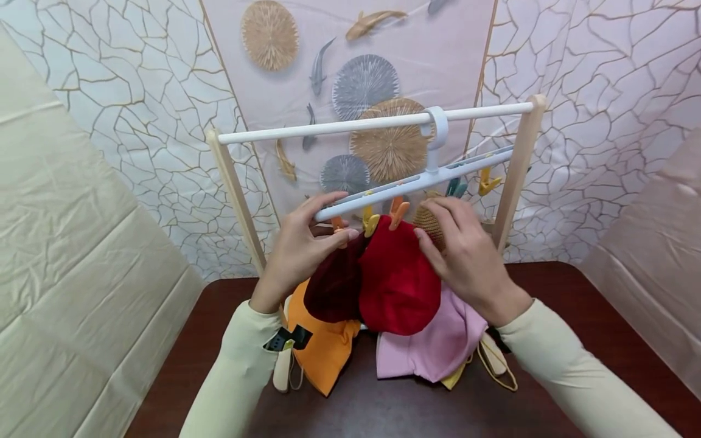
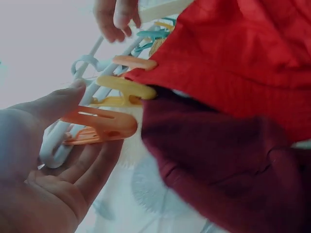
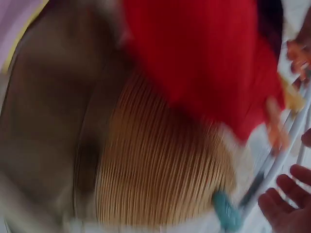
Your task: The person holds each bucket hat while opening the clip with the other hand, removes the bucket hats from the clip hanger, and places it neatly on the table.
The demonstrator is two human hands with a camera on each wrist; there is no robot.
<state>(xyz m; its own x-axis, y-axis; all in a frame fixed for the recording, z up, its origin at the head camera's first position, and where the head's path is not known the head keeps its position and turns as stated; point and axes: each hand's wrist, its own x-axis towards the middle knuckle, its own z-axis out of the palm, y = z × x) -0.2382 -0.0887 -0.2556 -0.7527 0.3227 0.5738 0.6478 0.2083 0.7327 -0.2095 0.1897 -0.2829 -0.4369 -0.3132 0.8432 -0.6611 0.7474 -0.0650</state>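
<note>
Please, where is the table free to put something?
Bare tabletop lies between the left sleeve and right sleeve, nearer than the orange cloth and pink cloth; also outside each sleeve. Crowded: beneath the hanger, where red cloth and maroon cloth hang.

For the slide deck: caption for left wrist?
Left hand around hanger end; an orange clip, maroon fabric and red fabric nearby.

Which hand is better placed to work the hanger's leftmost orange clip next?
Likely the left hand: it curls round the end of the hanger, at that orange clip, close to the maroon cloth. The right hand is farther along, near the red cloth.
</note>
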